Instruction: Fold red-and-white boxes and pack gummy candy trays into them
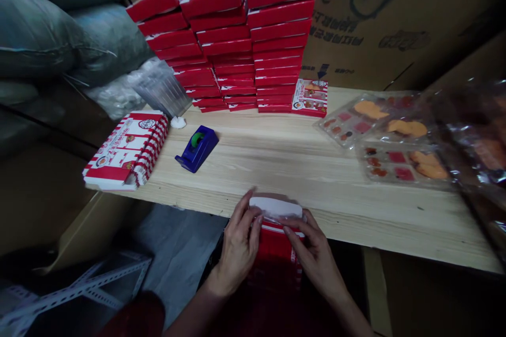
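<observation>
A red box (274,253) with a white end flap (275,207) is held between my two hands at the front edge of the table. My left hand (241,239) grips its left side, thumb and fingers near the flap. On the other side, my right hand (314,247) grips the box with its thumb along the opening and fingers at the flap's right end. Something clear, like plastic, shows at the opening below the flap. The lower part of the box is in shadow.
Tall stacks of red boxes (280,31) stand at the back. A blue tape dispenser (197,148) and a pile of flat striped cartons (126,150) lie to the left. Clear trays (403,164) with orange and red pieces lie right. A large cardboard box (367,21) stands behind.
</observation>
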Demonstrator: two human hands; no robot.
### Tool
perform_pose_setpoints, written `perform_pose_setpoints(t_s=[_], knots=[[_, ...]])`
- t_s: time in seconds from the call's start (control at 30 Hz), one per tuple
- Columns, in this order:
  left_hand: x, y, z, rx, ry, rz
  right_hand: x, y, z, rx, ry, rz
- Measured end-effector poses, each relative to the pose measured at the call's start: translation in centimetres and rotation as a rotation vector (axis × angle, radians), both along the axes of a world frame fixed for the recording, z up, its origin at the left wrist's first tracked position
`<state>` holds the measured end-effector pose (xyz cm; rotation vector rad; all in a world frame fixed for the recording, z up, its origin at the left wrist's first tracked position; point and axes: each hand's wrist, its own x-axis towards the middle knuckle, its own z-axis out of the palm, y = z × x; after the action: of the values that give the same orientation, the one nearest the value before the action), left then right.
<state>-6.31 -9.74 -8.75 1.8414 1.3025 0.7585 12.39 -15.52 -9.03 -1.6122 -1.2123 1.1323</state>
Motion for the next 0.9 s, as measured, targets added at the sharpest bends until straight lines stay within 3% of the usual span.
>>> perform_pose_setpoints(t_s=[0.07,0.2,0.3,0.37,0.43,0.5,0.57,0.7,0.8,0.9], knots=[[0.0,0.3,0.1,0.0,0.05,-0.006,-0.2,0.0,0.0,0.004,0.007,-0.01],[-0.7,1.5,0.8,0.076,0.165,-0.147,-0.2,0.3,-0.2,0.013,-0.006,-0.014],[-1.4,2.1,1.1,0.103,0.051,-0.144,0.2,0.4,-0.4,0.006,-0.03,-0.011],[-1.6,2.1,0.8,-0.034,-0.134,0.024,0.5,0.4,-0.5,0.014,-0.023,-0.014],[-1.4,2.0,0.3,-0.346,-0.376,0.202,0.5,0.2,-0.5,0.015,0.015,-0.013],[-0.9,1.8,-0.3,-0.699,-0.604,0.253,0.4,0.0,-0.5,-0.02,0.093,-0.035],[-0.5,1.6,-0.6,-0.907,-0.747,0.235,0.2,-0.2,-0.5,-0.058,0.257,-0.128],[-0.1,1.4,-0.7,-1.051,-0.851,0.307,0.3,-0.6,-0.7,-0.1,0.631,-0.309],[0.0,1.4,-0.6,-1.134,-0.881,0.421,0.7,-1.0,-1.1,-0.23,0.732,-0.343],[0.2,1.5,-0.5,-1.146,-0.879,0.37,1.0,-1.1,-1.3,-0.322,0.782,-0.457]])
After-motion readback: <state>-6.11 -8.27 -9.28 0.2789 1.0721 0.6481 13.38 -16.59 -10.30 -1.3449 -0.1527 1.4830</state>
